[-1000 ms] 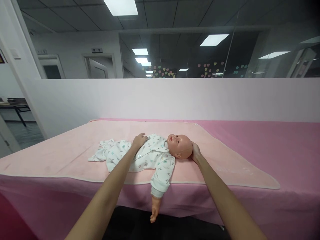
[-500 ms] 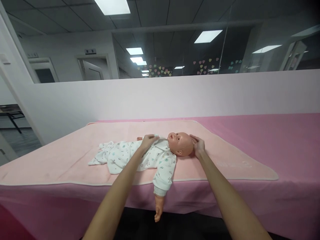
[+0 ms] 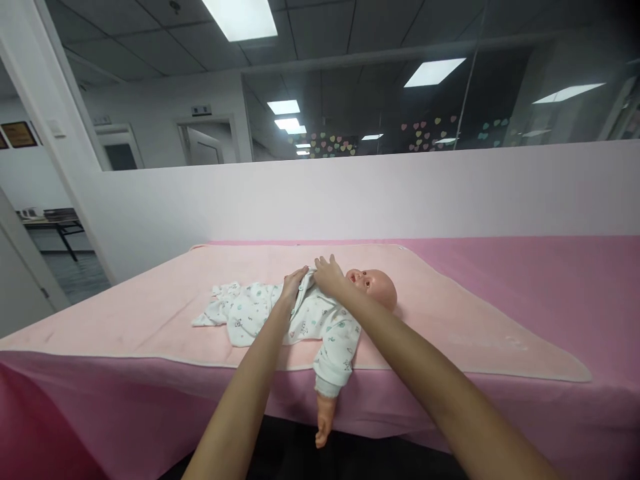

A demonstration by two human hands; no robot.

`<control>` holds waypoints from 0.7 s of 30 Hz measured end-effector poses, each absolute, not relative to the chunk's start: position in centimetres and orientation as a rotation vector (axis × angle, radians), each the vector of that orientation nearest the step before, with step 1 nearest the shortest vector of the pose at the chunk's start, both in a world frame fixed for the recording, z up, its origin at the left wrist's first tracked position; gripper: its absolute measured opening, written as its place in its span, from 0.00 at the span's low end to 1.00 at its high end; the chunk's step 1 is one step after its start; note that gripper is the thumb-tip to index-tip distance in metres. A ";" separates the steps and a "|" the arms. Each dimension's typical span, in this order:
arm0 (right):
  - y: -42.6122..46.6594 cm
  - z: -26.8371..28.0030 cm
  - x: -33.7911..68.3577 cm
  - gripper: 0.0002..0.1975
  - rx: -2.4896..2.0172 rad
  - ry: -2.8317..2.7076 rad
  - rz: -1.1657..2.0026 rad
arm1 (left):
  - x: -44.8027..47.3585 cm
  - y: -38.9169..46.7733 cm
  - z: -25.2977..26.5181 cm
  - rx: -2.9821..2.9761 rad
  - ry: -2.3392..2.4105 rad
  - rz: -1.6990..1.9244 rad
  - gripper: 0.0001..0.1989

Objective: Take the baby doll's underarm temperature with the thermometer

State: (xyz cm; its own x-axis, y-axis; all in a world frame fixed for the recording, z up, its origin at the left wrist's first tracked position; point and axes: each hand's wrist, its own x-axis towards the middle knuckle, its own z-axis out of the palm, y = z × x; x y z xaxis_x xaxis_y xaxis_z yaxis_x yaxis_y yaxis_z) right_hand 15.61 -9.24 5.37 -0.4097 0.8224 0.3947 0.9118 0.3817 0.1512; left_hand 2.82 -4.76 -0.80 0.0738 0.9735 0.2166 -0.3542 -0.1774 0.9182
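Note:
A baby doll (image 3: 376, 287) lies on its back with its head to the right, one bare hand hanging over the table's front edge. It wears a white printed romper (image 3: 311, 321), whose legs lie flat to the left. My left hand (image 3: 293, 283) is closed on the front fabric at the chest, lifting a fold of it. Beside it, near the collar, my right hand (image 3: 329, 275) pinches the edge of the same cloth, with some fingers raised. The doll's far arm is hidden behind my hands, and my right forearm covers part of its head.
Under the doll a peach blanket (image 3: 150, 303) is spread over a pink tablecloth (image 3: 540, 293). A low white wall (image 3: 350, 200) with glass above runs along the back. At the left are a doorway and a dark-legged table (image 3: 63, 230).
My right hand has moved left from the back of the doll's head to the romper's collar. My left hand now holds the chest fabric raised. The view has shifted slightly left.

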 end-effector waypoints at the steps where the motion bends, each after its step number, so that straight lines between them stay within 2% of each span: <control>1: -8.9 5.1 14.6 0.11 -1.570 -2.384 -0.562 | 2.8 -4.8 -0.7 1.110 0.750 1.397 0.19; 9: -10.6 5.2 14.5 0.11 -1.698 -2.347 -0.825 | 3.1 -5.5 0.2 1.055 0.703 1.336 0.19; 11: -12.5 5.8 15.9 0.09 -1.716 -2.253 -0.788 | 3.1 -5.8 0.4 1.073 0.741 1.358 0.20; 16: -17.8 7.7 21.5 0.08 -1.653 -1.744 -0.274 | 3.5 -7.0 0.7 1.248 0.739 1.416 0.24; 21: -20.2 8.8 23.4 0.11 -1.138 -1.402 0.289 | 4.5 -9.2 0.8 1.907 0.873 1.080 0.18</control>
